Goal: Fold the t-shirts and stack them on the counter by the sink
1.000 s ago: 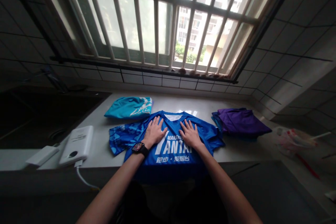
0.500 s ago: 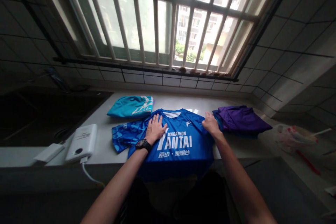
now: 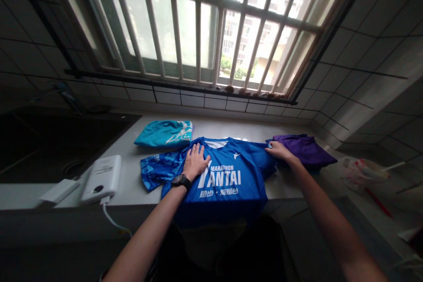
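Blue marathon T-shirt (image 3: 224, 180) under both hands on countertop (image 3: 132, 185). Left hand (image 3: 195, 162) flat, fingers spread, no grip; right hand (image 3: 280, 151) at sleeve, grip unclear, beside folded purple clothes (image 3: 304, 150).

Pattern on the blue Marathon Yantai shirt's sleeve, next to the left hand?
The sleeve has a mottled, camouflage-like print in dark and light blue; the head view shows it best.

On my feed, the fingertips of the right hand (image 3: 279, 151) disappear against the folded purple cloth (image 3: 306, 150), so I can't tell whether they're under it. The lower hem of the blue polyester running jersey (image 3: 220, 194) fades into shadow. The print on the white rectangular plastic box (image 3: 101, 179) is too small to read, and the pale crumpled plastic bag (image 3: 363, 175) is blurred.
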`<state>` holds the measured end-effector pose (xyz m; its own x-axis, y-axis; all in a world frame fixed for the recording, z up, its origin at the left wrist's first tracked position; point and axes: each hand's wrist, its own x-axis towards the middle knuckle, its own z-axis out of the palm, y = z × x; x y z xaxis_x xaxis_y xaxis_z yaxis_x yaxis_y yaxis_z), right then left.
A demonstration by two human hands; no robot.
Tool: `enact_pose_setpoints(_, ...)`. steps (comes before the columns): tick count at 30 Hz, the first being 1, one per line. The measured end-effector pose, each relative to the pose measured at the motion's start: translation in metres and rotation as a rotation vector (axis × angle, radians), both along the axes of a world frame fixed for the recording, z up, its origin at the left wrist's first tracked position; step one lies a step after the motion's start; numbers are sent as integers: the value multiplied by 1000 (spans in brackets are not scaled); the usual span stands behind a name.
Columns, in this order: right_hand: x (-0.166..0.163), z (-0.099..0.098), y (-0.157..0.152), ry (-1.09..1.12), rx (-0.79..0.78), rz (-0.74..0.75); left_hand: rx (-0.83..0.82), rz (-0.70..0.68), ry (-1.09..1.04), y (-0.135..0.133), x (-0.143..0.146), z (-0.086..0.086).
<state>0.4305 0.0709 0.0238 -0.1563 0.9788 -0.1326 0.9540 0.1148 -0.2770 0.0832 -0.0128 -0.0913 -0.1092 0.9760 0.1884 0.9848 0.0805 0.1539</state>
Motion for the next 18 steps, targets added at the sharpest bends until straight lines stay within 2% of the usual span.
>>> enact_pose_setpoints(3, 8, 1, -4, 97, -12, 2, -15, 5, 2, 0, 1, 1)
enact_pose_setpoints(7, 22, 8, -10, 394, -305, 113, -57, 12, 21, -1, 4, 6)
enact_pose_setpoints(10, 29, 14, -16, 433, -425, 88, -78, 21, 25, -3, 5, 10)
enact_pose_setpoints(12, 32, 16, -18, 479, -477, 132, -82, 26, 23, -4, 6, 12)
enact_pose_setpoints(14, 35, 17, -19, 477, -467, 167, -82, 30, 20, -4, 6, 12)
enact_pose_setpoints(18, 42, 13, -17, 350, -250, 101, -89, 22, 25, -3, 5, 10)
